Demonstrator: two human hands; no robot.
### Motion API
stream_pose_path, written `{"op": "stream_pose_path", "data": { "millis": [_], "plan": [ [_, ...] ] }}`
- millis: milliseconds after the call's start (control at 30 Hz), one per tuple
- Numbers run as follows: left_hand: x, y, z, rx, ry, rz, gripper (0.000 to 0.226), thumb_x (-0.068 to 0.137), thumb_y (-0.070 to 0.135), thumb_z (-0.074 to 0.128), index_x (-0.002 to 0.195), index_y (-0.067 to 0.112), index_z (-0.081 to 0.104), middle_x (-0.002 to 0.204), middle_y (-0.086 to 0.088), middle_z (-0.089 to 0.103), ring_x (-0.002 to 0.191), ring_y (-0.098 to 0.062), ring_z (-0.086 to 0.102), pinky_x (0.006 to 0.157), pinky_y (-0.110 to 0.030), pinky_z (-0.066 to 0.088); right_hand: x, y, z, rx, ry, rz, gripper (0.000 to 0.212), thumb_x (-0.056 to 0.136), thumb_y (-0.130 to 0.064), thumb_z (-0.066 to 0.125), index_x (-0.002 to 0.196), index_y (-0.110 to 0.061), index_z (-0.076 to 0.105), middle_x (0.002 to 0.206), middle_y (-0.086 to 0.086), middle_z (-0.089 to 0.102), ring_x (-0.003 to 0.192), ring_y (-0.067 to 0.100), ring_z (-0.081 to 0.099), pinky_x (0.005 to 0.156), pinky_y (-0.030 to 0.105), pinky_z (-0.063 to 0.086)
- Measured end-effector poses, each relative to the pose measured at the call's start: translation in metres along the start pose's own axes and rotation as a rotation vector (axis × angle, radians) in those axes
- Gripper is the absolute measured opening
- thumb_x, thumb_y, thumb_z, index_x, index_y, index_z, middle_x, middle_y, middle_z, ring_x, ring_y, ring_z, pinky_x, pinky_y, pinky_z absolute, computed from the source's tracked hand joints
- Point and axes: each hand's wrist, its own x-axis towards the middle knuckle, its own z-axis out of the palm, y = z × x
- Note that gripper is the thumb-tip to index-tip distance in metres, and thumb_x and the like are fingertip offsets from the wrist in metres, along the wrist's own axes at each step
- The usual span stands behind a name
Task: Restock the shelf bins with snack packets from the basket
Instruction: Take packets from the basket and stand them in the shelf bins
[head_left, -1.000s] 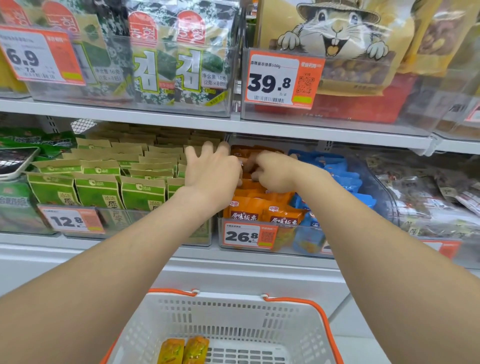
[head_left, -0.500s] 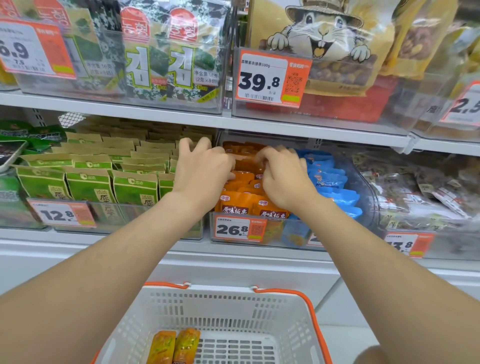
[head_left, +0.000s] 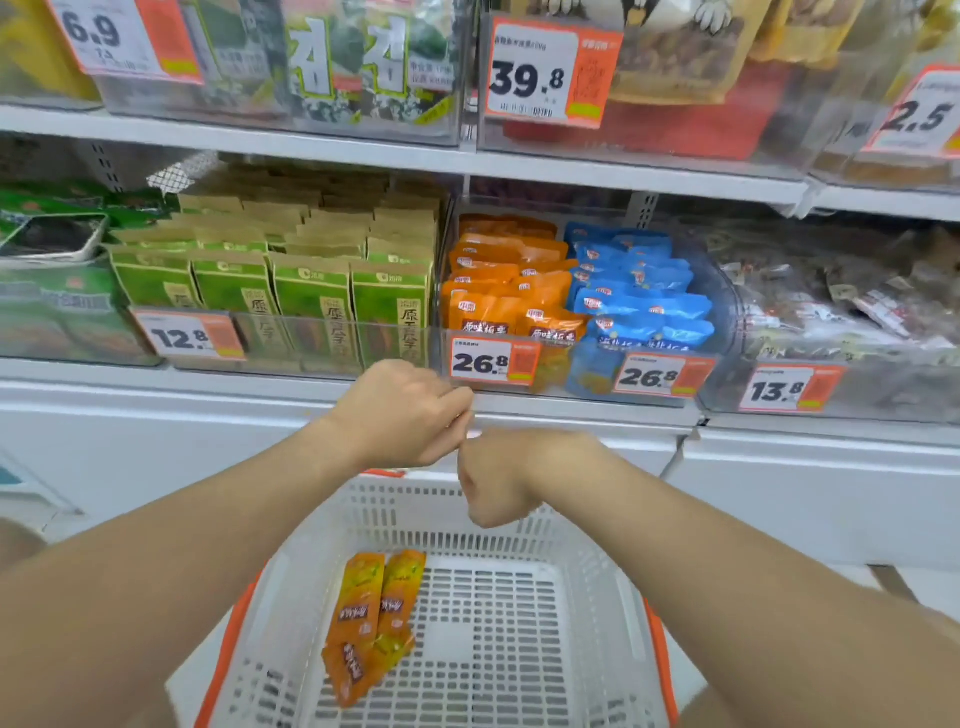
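Two orange packets (head_left: 371, 618) lie in one white basket (head_left: 597, 597). Six price tags (head_left: 491, 362) show on the shelf bins. Two hands (head_left: 400, 413) hover above the basket.

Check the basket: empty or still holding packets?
Not empty. The white basket holds a few orange packets lying flat on its floor.

Basket (head_left: 597, 587) below shelf bin (head_left: 519, 387), two packets (head_left: 371, 618) inside basket, left of centre

White slotted basket (head_left: 587, 566) w/ orange trim holds orange-yellow packets (head_left: 371, 618); bin packets above are orange (head_left: 506, 291), blue (head_left: 636, 291) & green (head_left: 311, 291); price tags (head_left: 493, 362) white & orange w/ black digits
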Motion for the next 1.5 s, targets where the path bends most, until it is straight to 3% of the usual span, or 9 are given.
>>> {"op": "stream_pose_path", "data": {
  "millis": [200, 333, 467, 600, 767, 867, 1000, 1200, 1500],
  "plan": [
    [-0.084, 0.04, 0.064, -0.081, -0.666, -0.33, 0.028, 0.098, 0.045, 0.041, 0.082, 0.026, 0.053, 0.086, -0.001, 0.072, 0.076, -0.028, 0.069, 0.062, -0.034, 0.044, 0.04, -0.006, 0.07, -0.094, -0.006, 0.029, 0.007, 0.096, -0.015, 0.052, 0.094, -0.013, 0.059, 0.101, 0.005, 0.057, 0.088, 0.027, 0.06, 0.082, 0.04, 0.053],
    [-0.127, 0.054, 0.105, -0.173, -0.991, -0.475, 0.03, 0.102, 0.039, 0.043, 0.092, 0.019, 0.063, 0.092, 0.001, 0.068, 0.085, -0.024, 0.065, 0.077, -0.038, 0.057, 0.062, 0.001, 0.101, -0.141, -0.076, 0.041, 0.009, 0.097, -0.008, 0.053, 0.105, -0.013, 0.056, 0.106, 0.005, 0.06, 0.084, 0.026, 0.059, 0.074, 0.038, 0.051],
    [-0.156, 0.07, 0.145, -0.186, -1.212, -0.195, 0.03, 0.108, 0.022, 0.044, 0.132, 0.019, 0.061, 0.135, -0.005, 0.063, 0.108, -0.023, 0.058, 0.088, -0.034, 0.046, 0.085, 0.005, 0.119, -0.099, -0.091, 0.064, 0.011, 0.097, -0.008, 0.053, 0.107, -0.013, 0.054, 0.104, 0.004, 0.055, 0.085, 0.026, 0.057, 0.075, 0.038, 0.051],
    [-0.173, 0.085, 0.172, -0.239, -1.289, -0.083, 0.053, 0.108, 0.02, 0.054, 0.157, 0.033, 0.037, 0.172, -0.009, 0.013, 0.152, -0.041, 0.03, 0.104, -0.056, 0.049, 0.101, 0.007, 0.127, -0.04, -0.113, 0.059, 0.025, 0.1, -0.01, 0.05, 0.123, -0.012, 0.059, 0.12, 0.007, 0.059, 0.09, 0.026, 0.057, 0.078, 0.039, 0.049],
    [-0.168, 0.092, 0.185, -0.135, -1.458, 0.037, 0.042, 0.106, 0.016, 0.055, 0.148, 0.023, 0.056, 0.171, -0.009, 0.02, 0.149, -0.038, 0.035, 0.107, -0.05, 0.046, 0.118, 0.01, 0.134, -0.007, -0.093, 0.076, 0.025, 0.097, -0.007, 0.052, 0.076, -0.017, 0.043, 0.089, 0.004, 0.052, 0.067, 0.018, 0.049, 0.069, 0.036, 0.046],
    [-0.163, 0.089, 0.195, -0.18, -1.363, 0.054, 0.022, 0.097, 0.007, 0.064, 0.116, 0.01, 0.074, 0.15, -0.008, 0.045, 0.122, -0.033, 0.055, 0.077, -0.043, 0.046, 0.119, 0.014, 0.133, 0.034, -0.105, 0.079, 0.03, 0.096, -0.005, 0.05, 0.072, -0.019, 0.038, 0.08, 0.002, 0.046, 0.064, 0.015, 0.044, 0.063, 0.034, 0.042],
    [-0.154, 0.073, 0.199, -0.342, -1.162, -0.216, 0.014, 0.091, 0.028, 0.077, 0.104, 0.028, 0.081, 0.117, 0.001, 0.066, 0.112, -0.025, 0.057, 0.093, -0.039, 0.05, 0.114, 0.029, 0.129, 0.051, -0.081, 0.106, 0.015, 0.097, -0.007, 0.049, 0.085, -0.016, 0.051, 0.09, 0.002, 0.052, 0.082, 0.023, 0.056, 0.075, 0.039, 0.049],
    [-0.116, 0.063, 0.164, -0.862, -0.657, -0.779, 0.01, 0.095, 0.026, 0.076, 0.1, 0.022, 0.082, 0.094, 0.004, 0.076, 0.093, -0.017, 0.068, 0.083, -0.035, 0.053, 0.091, 0.047, 0.111, 0.14, -0.02, 0.143, 0.03, 0.1, -0.017, 0.053, 0.129, -0.016, 0.062, 0.126, 0.009, 0.061, 0.114, 0.031, 0.061, 0.1, 0.049, 0.054],
    [-0.056, 0.067, 0.09, -1.415, -0.199, -1.086, 0.022, 0.106, 0.026, 0.061, 0.113, 0.015, 0.078, 0.099, -0.012, 0.08, 0.085, -0.025, 0.077, 0.079, -0.045, 0.064, 0.027, 0.063, 0.044, 0.319, 0.33, 0.086, 0.029, 0.089, -0.017, 0.075, 0.117, -0.02, 0.071, 0.104, 0.003, 0.068, 0.085, 0.019, 0.063, 0.072, 0.031, 0.052]
  ]
}}
